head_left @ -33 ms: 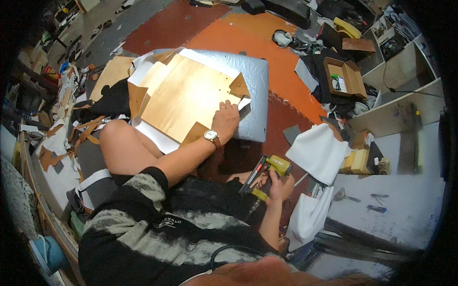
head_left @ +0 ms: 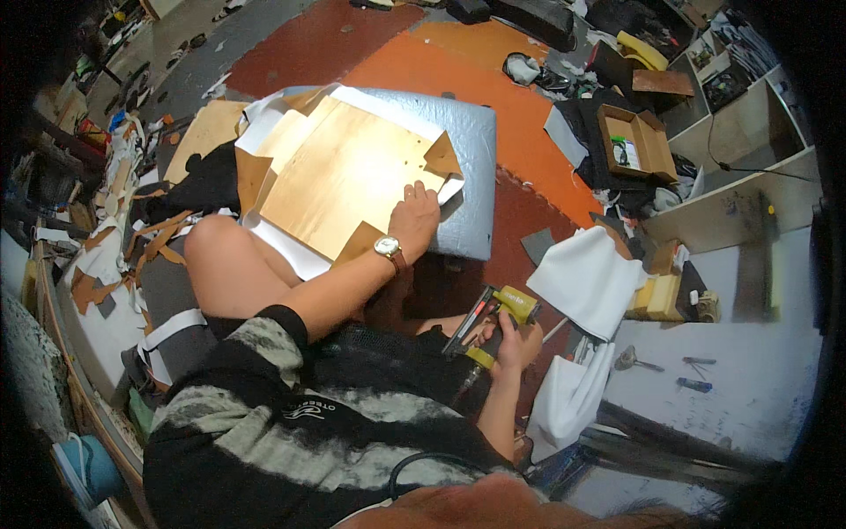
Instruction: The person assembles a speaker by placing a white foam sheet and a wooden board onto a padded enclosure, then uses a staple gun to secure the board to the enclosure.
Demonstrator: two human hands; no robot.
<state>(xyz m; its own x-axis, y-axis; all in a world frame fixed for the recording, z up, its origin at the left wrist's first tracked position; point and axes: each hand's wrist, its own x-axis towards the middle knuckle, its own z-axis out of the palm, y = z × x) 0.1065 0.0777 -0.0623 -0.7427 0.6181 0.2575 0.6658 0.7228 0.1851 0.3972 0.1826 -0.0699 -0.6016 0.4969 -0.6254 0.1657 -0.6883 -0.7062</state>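
Note:
A wooden panel (head_left: 339, 176) lies in front of me, with a white-faced, brown-backed cover (head_left: 256, 181) around its edges. My left hand (head_left: 414, 216), with a watch on its wrist, rests at the panel's right edge. Its fingers are bent over the wood and closed on the cover's edge; the thumb is hidden. To the right, away from the panel, my right hand (head_left: 518, 344) grips a yellow-green and black staple gun (head_left: 514, 304) by its handle. A hose fitting shows below the handle.
Beneath the panel is a silvery-blue padded block (head_left: 471, 176). White material (head_left: 586, 278) hangs near my right arm. An open cardboard box (head_left: 648, 150) stands at far right. Hand tools (head_left: 694, 385) lie on a pale surface. Scraps (head_left: 97, 273) litter the left side.
My left hand has shifted very slightly left along the panel's edge. The staple gun stays in my right hand, almost unmoved.

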